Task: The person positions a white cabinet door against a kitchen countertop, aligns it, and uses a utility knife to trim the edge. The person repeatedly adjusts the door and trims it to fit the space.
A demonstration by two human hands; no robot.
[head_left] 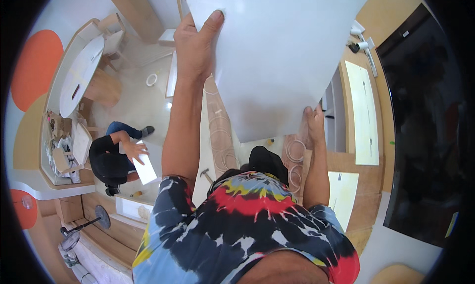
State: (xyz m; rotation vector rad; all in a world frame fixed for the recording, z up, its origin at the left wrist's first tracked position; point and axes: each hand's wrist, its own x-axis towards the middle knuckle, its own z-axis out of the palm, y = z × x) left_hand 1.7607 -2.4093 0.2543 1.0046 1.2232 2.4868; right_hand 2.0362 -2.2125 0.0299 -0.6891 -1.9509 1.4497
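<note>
A large white board is held up in front of me, its glossy face toward me. My left hand grips its left edge, with the thumb laid on the face and the fingers hidden behind. Lower down, my right hand holds the right edge near the bottom corner. A dark, blurry reflection shows on the lower part of the board. Below it, a hammer lies on a pale surface near my left upper arm.
At left, a co-worker crouches, one hand on a white panel. Beyond are a white oval table and chairs. White panels and a large black screen stand at right. A white ring lies on the floor.
</note>
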